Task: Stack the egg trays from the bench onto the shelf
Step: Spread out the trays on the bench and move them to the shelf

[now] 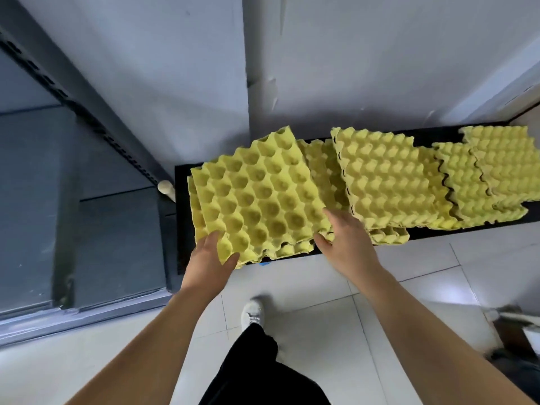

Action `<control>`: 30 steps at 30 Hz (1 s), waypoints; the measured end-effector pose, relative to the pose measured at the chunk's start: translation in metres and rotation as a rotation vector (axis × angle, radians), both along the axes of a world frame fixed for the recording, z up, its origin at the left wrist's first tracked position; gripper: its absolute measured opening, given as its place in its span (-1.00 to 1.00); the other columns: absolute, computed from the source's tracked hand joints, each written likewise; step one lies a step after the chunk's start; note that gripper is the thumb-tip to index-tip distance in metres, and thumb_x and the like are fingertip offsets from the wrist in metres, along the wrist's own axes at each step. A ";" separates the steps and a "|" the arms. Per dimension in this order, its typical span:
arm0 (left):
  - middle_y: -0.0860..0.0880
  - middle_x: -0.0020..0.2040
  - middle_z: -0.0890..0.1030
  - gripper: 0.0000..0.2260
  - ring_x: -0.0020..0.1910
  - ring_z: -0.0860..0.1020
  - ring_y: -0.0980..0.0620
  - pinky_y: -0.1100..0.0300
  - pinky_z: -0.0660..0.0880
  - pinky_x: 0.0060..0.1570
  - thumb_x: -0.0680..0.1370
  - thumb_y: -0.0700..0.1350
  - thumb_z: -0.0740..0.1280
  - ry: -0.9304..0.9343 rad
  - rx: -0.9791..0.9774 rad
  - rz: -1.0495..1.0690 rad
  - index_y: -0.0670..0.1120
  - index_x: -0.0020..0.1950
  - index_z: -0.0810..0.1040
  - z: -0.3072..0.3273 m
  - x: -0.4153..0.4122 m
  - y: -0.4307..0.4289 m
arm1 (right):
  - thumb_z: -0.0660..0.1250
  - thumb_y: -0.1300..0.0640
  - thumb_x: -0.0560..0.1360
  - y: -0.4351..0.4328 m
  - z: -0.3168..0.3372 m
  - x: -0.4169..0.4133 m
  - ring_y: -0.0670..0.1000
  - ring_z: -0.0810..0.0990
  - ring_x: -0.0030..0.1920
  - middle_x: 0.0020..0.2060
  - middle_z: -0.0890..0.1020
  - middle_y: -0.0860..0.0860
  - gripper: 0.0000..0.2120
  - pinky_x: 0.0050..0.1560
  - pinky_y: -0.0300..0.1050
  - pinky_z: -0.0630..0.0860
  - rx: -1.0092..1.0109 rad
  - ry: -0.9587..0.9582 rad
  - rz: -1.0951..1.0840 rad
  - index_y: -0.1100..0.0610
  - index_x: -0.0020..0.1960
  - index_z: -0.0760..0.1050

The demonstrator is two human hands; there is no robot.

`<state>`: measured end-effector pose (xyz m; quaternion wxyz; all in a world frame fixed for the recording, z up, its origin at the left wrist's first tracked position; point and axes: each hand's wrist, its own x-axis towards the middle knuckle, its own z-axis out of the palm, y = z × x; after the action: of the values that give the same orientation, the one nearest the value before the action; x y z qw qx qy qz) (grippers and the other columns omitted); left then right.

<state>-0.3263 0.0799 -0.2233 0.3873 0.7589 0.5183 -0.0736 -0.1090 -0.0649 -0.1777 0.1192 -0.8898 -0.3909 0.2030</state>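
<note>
black bench (438,135), yellow egg trays (388,182) overlapping

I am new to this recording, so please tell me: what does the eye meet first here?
Bright yellow egg trays lie overlapping along the black bench by the wall. At its left end, the left hand and right hand hold the near corners of the top tray.

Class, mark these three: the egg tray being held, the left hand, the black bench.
top egg tray (257,197), head view, centre of its cupped face.
left hand (209,258), head view, back of the hand.
black bench (438,135), head view, bare strip at its far edge.
</note>
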 end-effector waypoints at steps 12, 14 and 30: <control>0.06 0.18 0.50 -0.13 0.22 0.47 -0.06 -0.15 0.51 0.12 0.11 0.41 0.46 -0.020 -0.313 0.361 0.15 0.33 0.29 -0.085 0.017 0.025 | 0.39 -0.13 0.44 0.044 -0.090 0.031 0.21 0.27 0.41 0.45 0.17 0.18 -0.04 0.32 0.10 0.33 -0.059 0.204 -0.051 -0.07 0.54 -0.24; 0.07 0.16 0.51 -0.13 0.18 0.50 -0.03 -0.12 0.54 0.05 0.10 0.45 0.47 -0.024 -0.297 0.373 0.16 0.31 0.32 -0.089 0.019 0.024 | 0.41 -0.09 0.44 0.045 -0.092 0.032 0.18 0.30 0.38 0.44 0.18 0.17 -0.03 0.29 0.04 0.34 -0.041 0.211 -0.052 -0.05 0.54 -0.23; 0.12 0.03 0.59 -0.50 -0.09 0.58 0.26 0.43 0.46 -0.32 0.32 -0.06 0.58 -0.387 -0.133 0.437 0.06 0.17 0.43 0.033 0.027 0.015 | 0.34 -0.10 0.48 0.044 -0.005 0.035 0.19 0.37 0.36 0.43 0.26 0.17 -0.15 0.26 0.04 0.40 0.045 0.083 -0.154 0.20 0.54 -0.04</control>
<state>-0.2996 0.0949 -0.1905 0.5344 0.6022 0.5800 0.1239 -0.0740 -0.0210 -0.1823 0.1706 -0.9051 -0.3205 0.2211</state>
